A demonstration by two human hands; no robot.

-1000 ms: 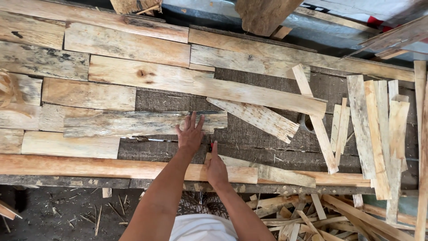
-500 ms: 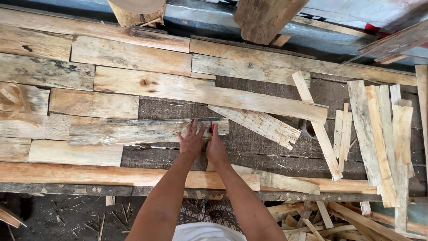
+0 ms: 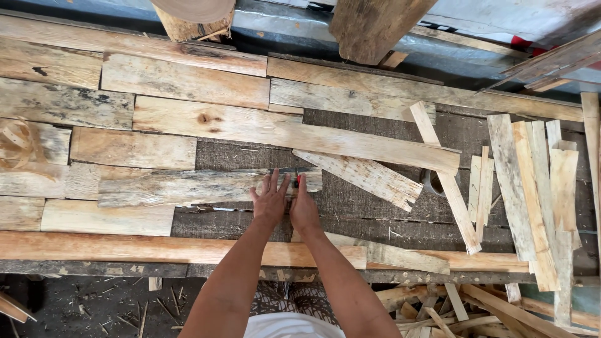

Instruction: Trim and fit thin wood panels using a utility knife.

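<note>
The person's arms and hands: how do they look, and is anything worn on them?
Both forearms are bare, with no sleeves in view. The left hand and the right hand wear no gloves; no ring, watch or bracelet shows. A white garment shows at the bottom edge.

Both hands now press side by side on the weathered plank (image 3: 206, 186); the right hand (image 3: 305, 209) (earlier back on the front beam) has joined the left hand (image 3: 270, 203).
</note>
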